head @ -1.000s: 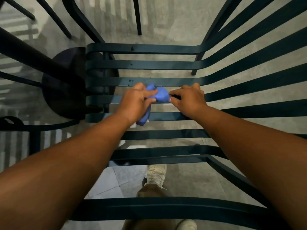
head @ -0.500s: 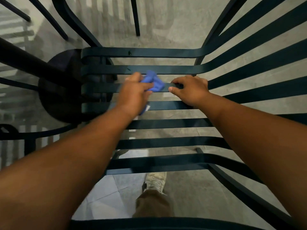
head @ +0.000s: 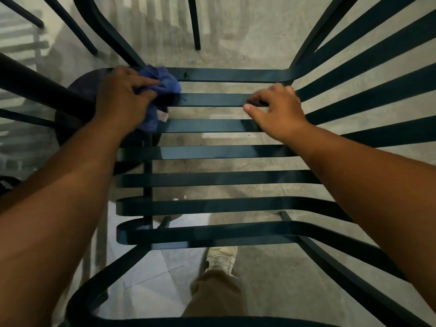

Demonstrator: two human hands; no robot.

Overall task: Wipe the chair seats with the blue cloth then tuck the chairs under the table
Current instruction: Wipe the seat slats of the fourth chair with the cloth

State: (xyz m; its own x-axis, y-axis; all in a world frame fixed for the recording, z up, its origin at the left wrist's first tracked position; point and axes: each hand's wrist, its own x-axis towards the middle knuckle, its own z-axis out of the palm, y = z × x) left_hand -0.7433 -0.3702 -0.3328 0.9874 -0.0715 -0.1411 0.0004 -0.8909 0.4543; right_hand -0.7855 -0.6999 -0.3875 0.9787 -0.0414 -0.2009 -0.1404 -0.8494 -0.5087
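A dark green metal chair with a slatted seat fills the view below me. My left hand is closed on a crumpled blue cloth and presses it on the far left corner of the seat. My right hand rests on the second and third slats from the far edge, at the right side, with its fingers curled over a slat. The chair's slatted back rises to the right.
A glass table edge with a dark rim and a round dark base lies to the left. Legs of other chairs stand on the grey floor beyond. My shoe shows beneath the seat.
My left hand has carried the cloth from the middle of the seat to the far left corner. My right hand has moved farther away and to the right, apart from the cloth.
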